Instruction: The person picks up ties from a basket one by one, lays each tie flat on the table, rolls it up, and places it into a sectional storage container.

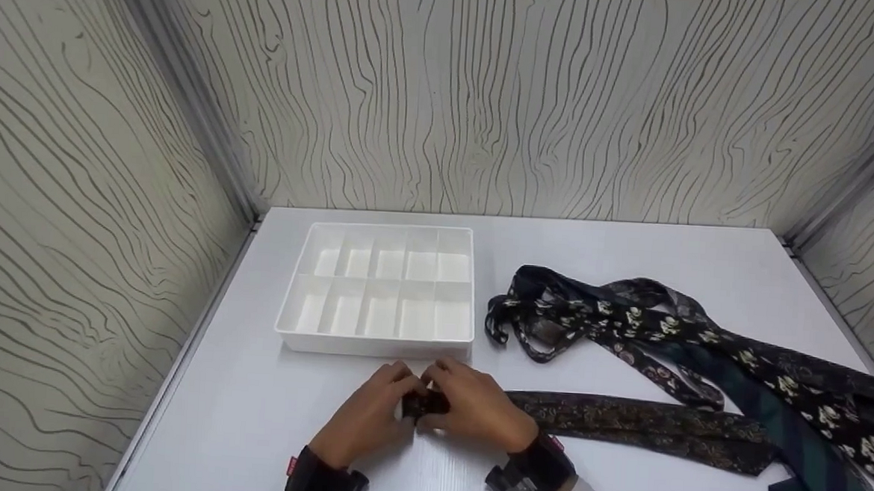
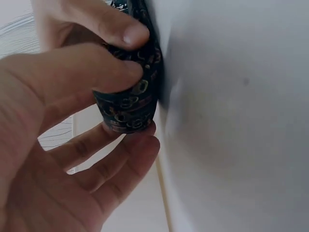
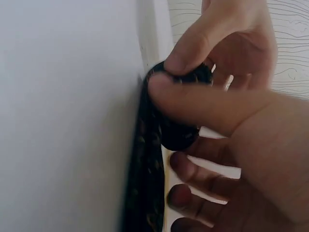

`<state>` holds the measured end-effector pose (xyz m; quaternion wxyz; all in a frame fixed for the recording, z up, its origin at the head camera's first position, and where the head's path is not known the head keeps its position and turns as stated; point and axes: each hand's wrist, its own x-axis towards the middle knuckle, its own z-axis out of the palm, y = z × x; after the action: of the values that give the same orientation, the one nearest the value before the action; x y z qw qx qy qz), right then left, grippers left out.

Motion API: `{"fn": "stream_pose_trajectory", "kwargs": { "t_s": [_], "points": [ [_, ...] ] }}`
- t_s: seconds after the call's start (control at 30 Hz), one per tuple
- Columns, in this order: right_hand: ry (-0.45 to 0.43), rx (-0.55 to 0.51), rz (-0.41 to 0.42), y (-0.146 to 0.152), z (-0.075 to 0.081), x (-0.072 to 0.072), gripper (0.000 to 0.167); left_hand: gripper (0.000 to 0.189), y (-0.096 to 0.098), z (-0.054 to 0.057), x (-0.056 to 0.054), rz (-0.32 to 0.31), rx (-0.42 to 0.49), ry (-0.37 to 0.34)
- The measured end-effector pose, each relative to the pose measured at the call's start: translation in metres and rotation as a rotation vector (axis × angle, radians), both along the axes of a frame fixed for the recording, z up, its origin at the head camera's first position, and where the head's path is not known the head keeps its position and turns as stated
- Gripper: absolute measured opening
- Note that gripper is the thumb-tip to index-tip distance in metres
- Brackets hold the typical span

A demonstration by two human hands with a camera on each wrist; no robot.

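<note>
A dark patterned necktie [image 1: 644, 428] lies along the front of the table, its wide pointed end to the right. Its left end is wound into a thick roll [image 2: 128, 104], held between both hands. My left hand [image 1: 368, 418] grips the roll from the left, thumb over the top and fingertips underneath in the left wrist view. From the other side my right hand [image 1: 477, 408] pinches it, the thumb [image 3: 178, 96] across the coil and fingers curled below. In the right wrist view the flat length of tie trails away from the roll along the tabletop.
A white divided box [image 1: 379, 346], with two rows of compartments, stands just beyond the hands. To the right lies a tangled heap of neckties, including a black floral tie [image 1: 668, 323] and a green-and-navy striped tie [image 1: 779, 421]. Patterned panels [image 1: 452, 97] enclose the white table.
</note>
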<state>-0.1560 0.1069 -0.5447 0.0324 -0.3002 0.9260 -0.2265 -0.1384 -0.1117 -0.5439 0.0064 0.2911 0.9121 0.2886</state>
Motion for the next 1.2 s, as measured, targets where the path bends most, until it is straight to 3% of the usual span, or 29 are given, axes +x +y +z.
{"fn": "stream_pose_trajectory", "kwargs": {
  "t_s": [0.2,0.37,0.5,0.77,1.03,1.2],
  "points": [
    [0.068,0.018,0.016,0.006,-0.002,0.003,0.038,0.034,0.005,0.001,-0.001,-0.020,0.014,-0.033],
    [-0.004,-0.011,0.025,0.009,0.000,0.008,0.041,0.033,0.008,0.002,0.000,-0.044,0.010,-0.038],
    [0.023,0.002,0.021,0.011,0.000,0.010,0.038,0.040,0.010,0.001,0.001,-0.045,0.015,-0.048],
    [-0.026,0.001,0.008,0.016,-0.001,0.015,0.042,0.035,0.011,0.001,0.002,-0.064,-0.014,0.018],
    [0.041,-0.008,0.038,0.019,0.000,0.019,0.043,0.029,0.016,0.002,0.002,-0.092,-0.001,0.010],
    [0.090,0.012,0.023,0.020,-0.001,0.021,0.040,0.034,0.019,0.001,0.004,-0.098,0.007,-0.013]
  ]
}}
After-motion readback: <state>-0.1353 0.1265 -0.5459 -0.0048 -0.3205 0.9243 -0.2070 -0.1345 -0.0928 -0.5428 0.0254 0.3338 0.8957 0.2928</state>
